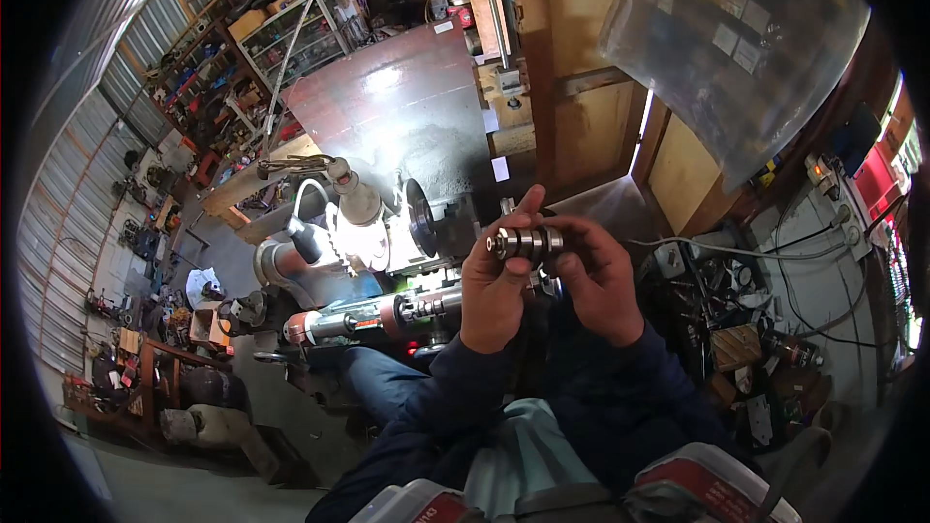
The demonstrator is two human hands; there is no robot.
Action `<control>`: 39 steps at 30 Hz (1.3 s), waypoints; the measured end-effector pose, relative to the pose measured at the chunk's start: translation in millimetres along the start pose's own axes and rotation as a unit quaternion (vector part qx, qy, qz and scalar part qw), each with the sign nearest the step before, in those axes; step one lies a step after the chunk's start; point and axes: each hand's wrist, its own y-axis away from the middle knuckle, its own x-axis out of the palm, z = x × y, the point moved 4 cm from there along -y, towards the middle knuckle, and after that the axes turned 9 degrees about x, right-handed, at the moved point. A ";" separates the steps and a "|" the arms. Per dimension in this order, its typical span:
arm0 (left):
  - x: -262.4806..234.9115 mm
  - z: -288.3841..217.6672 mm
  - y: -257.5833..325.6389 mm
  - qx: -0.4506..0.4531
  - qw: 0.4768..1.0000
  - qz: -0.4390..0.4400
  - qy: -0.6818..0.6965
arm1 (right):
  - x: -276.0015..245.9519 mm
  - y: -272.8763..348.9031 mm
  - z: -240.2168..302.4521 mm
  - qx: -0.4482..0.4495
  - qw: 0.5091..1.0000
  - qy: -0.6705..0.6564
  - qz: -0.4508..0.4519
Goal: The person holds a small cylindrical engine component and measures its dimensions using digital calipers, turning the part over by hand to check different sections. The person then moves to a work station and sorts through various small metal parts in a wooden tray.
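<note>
A short shiny steel camshaft (524, 243), with raised rings along its length, lies sideways between my two hands. My left hand (492, 298) is closed on its left end, the thumb below and the index finger stretched up behind. The right end is gripped by my right hand (603, 281), fingers curled over the top and thumb underneath. Just left of my hands is a grinding machine with a dark upright wheel (418, 218) and a horizontal spindle unit (354, 320) with reddish ends. The undersides of the fingers hide parts of the camshaft.
A lit work lamp (360, 218) hangs over the machine. Behind it stands a large metal sheet (387, 97). At right, tools and loose parts clutter a bench (741, 276), with a grey cable (736, 252) running across. A clear plastic sheet (746, 48) hangs upper right.
</note>
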 end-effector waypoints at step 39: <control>-6.8 -13.7 11.3 0.001 0.997 -0.077 0.011 | 7.0 3.3 12.4 -0.214 0.946 0.215 -0.118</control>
